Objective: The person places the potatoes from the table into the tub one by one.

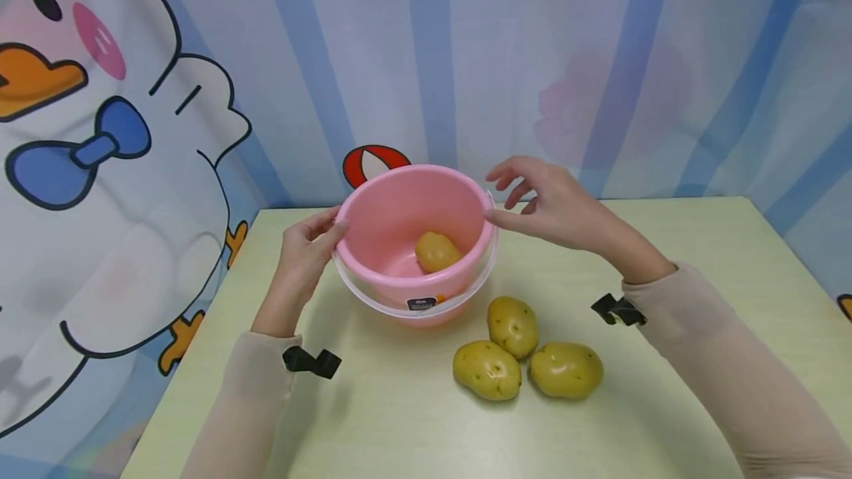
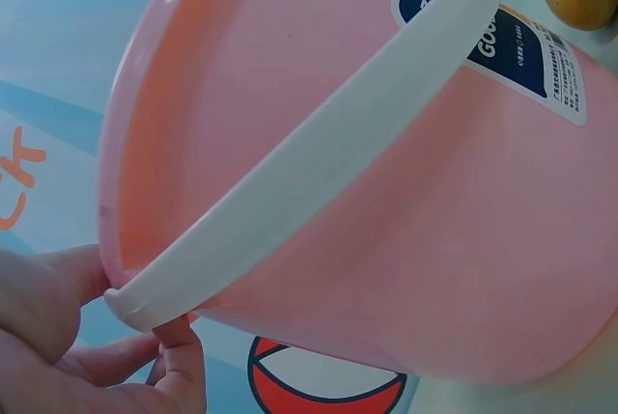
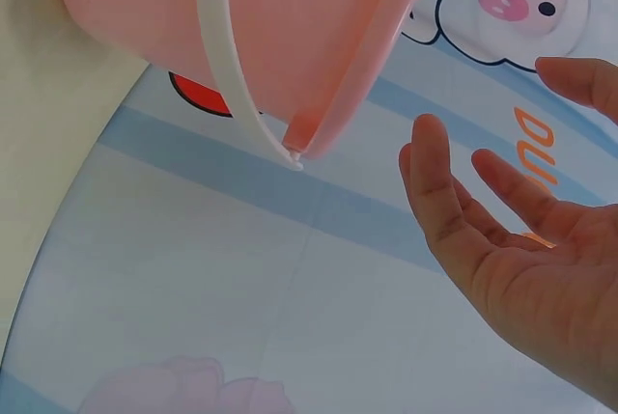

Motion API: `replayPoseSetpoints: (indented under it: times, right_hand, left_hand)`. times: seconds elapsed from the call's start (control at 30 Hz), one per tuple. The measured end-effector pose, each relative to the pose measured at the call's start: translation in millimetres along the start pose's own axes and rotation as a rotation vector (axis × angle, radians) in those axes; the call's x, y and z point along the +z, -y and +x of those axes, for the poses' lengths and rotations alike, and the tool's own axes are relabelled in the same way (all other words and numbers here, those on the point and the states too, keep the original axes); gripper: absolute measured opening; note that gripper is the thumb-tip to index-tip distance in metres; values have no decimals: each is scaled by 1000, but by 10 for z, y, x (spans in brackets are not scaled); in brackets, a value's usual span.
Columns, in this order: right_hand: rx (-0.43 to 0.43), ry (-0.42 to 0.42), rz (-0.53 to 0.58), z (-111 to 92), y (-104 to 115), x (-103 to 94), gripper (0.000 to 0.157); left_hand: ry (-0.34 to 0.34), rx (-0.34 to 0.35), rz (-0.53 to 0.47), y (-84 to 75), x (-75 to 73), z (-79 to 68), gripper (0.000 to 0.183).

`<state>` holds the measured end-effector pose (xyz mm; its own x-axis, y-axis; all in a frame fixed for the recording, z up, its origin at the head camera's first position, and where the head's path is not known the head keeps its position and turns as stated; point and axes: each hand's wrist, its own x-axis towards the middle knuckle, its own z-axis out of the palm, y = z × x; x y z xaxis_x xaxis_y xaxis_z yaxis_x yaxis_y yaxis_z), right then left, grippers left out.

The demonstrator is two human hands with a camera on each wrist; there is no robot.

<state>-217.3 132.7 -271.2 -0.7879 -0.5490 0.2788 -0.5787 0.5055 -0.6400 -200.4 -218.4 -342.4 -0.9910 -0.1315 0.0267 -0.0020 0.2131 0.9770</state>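
A pink bucket (image 1: 382, 220) stands at the back of the table, its mouth turned toward me, with one potato (image 1: 436, 251) inside. My left hand (image 1: 302, 257) grips the bucket's left rim, thumb on the edge and fingers underneath, near the end of the white handle (image 2: 290, 187). The handle hangs down across the front. At the right side my right hand (image 1: 555, 209) is held up with relaxed, spread fingers; in the right wrist view it is apart from the rim. Three more potatoes (image 1: 488, 369) lie grouped on the table in front of the bucket, to its right.
The pale yellow-green table (image 1: 393, 420) ends at a blue-striped backdrop (image 1: 512, 58) just behind the bucket. A cartoon duck (image 1: 126, 242) is printed on the left of it. Small black mounts (image 1: 311, 362) sit on both sleeves near the wrists.
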Motion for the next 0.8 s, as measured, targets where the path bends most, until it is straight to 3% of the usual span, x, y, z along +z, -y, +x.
replayPoseSetpoints:
  times: [0.8]
  right_hand:
    - [-17,68,-27,-286,-150,14,39]
  left_hand:
    - [-13,-8,-3,-3,-3,-9,48]
